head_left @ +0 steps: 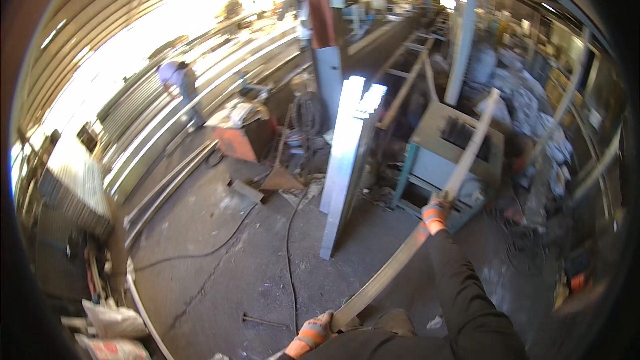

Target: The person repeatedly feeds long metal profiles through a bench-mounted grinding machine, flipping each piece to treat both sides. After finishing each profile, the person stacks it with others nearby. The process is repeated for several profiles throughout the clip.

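Both gloved hands clamp on one long metal strip [413, 240], which runs up and away from the person's chest toward a grey metal frame [460, 143]. Nearest the body, the left hand [312, 335] closes its fingers round the strip's lower end. Farther along, the right hand [435, 213], at the end of a dark sleeve, grips the strip about midway, just in front of that frame. Beyond this hand the strip's pale upper end rises across the frame's front and ends above its top edge.

Judging by this, the strip is lifted clear of the floor and carried in the air, not yet set down or laid on anything; whether it is meant for the frame cannot be read.

Left of the frame, a stack of tall shiny sheets [347, 160] leans upright, and a black cable [289, 253] snakes over the concrete floor [220, 280] near them. Much farther left of the frame, another person [179, 83] stands beside long bright rails.

Motion blur smears the right side; the heap right of the frame is hard to make out, and the left hand is partly cut off by the lower edge.
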`<state>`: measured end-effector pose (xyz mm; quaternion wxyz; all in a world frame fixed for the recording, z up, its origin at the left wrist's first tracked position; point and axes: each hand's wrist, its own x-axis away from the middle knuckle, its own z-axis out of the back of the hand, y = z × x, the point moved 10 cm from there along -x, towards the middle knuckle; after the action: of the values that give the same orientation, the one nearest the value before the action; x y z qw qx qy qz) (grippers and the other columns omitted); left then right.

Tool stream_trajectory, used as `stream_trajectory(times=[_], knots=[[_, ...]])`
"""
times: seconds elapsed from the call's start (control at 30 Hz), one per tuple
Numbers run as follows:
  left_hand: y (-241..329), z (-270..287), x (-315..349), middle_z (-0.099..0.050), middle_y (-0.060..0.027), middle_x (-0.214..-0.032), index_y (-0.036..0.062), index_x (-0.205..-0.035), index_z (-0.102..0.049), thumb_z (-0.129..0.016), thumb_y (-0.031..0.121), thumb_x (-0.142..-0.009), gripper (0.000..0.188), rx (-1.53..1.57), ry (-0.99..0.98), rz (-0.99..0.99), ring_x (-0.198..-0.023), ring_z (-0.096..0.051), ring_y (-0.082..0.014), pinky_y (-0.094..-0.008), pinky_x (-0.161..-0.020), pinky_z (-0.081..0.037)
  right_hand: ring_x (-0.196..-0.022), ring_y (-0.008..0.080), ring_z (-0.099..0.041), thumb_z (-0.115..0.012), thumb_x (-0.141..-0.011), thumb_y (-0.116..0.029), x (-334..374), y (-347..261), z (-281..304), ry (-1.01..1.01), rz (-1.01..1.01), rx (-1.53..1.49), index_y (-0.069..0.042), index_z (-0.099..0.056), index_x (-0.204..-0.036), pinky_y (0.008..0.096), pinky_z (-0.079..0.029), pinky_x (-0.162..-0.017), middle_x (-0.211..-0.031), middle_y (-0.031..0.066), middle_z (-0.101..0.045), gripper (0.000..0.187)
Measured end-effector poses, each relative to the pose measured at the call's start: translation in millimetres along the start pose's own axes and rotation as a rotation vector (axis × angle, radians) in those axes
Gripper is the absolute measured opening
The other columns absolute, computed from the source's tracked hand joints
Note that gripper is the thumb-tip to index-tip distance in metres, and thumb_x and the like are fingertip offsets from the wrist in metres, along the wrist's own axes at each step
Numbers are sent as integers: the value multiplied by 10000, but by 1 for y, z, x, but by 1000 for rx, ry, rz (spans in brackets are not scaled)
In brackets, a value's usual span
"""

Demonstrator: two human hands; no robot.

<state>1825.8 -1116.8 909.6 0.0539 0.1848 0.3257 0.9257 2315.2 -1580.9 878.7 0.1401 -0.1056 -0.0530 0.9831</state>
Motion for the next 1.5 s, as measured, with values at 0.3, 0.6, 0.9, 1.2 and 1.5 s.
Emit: stream_trajectory(times=[0.3, 0.6, 0.9, 1.2, 1.5], knots=[[119, 27, -295, -804, -213, -1240, 84, -1345, -640, -945, 356, -809, 674, -21, -103, 134, -1195, -782, -434, -536, -1004, -629, -1673, 411, -428, -623, -992, -200, -276, 59, -70, 143, -39, -245, -116, -567, -1688, 538, -334, -1382, -1787, 235, -490, 704], [302, -9, -572, -811, -223, -1169, 68, -1358, -649, -915, 316, -805, 662, -10, 11, 160, -1092, -789, -453, -536, -949, -638, -1740, 437, -319, -560, -1027, -255, -569, 143, -68, 41, -38, -6, -37, -388, -1794, 620, -166, -1430, -1837, 237, -427, 816], [381, -35, -719, -795, -219, -1159, 61, -1390, -614, -890, 292, -801, 690, 14, 5, 99, -1104, -787, -440, -536, -956, -637, -1709, 423, -368, -534, -1064, -301, -706, 225, -85, 161, -76, 19, -32, -548, -1701, 609, -200, -1421, -1807, 211, -483, 691], [342, -22, -617, -797, -212, -1163, 63, -1336, -623, -908, 383, -813, 677, -68, -137, 157, -1094, -781, -450, -538, -958, -632, -1780, 392, -242, -443, -1112, -309, -593, 218, -64, -124, -209, 98, -30, -418, -1789, 691, -107, -1417, -1903, 180, -334, 732], [202, 0, -373, -781, -259, -1204, 32, -1328, -599, -922, 474, -843, 731, -63, -135, 112, -1106, -774, -482, -565, -958, -630, -1769, 401, -261, -466, -1119, -315, -335, 107, -19, -95, -258, 46, -87, -408, -1802, 700, -161, -1401, -1910, 108, -346, 723]])
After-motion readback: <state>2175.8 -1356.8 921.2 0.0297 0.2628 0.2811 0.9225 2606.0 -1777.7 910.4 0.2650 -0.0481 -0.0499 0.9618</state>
